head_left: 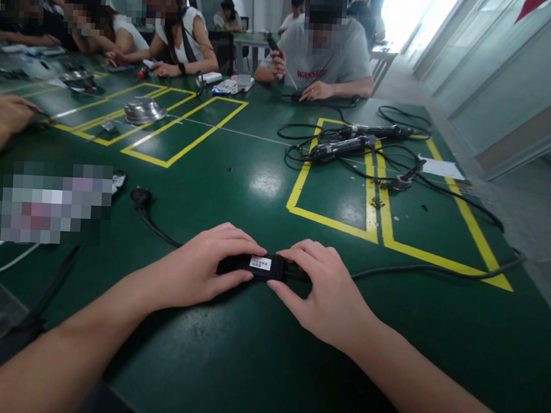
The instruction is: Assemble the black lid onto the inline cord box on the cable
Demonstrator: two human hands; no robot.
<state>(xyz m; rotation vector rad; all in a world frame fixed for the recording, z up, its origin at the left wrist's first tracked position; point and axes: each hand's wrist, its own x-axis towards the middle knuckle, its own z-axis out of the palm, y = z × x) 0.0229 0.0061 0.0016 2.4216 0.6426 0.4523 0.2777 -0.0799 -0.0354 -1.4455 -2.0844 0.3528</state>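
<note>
A small black adapter box (pixel 259 265) with a white label lies on the green table (pixel 230 364) in front of me. My left hand (pixel 203 265) grips its left end, fingers and thumb closed around it. My right hand (pixel 324 289) pinches its right end, where a black cable (pixel 438 270) leaves toward the right. Another black cable (pixel 157 225) with a round plug (pixel 140 196) curves in from the left and passes behind my left hand.
Two black electric screwdrivers (pixel 343 147) with tangled cords lie inside yellow floor-tape boxes at the far right. A metal bowl (pixel 143 110) sits far left. Several people sit along the far and left edges, one holding a tool. Another person's hand (pixel 5 115) rests at the left.
</note>
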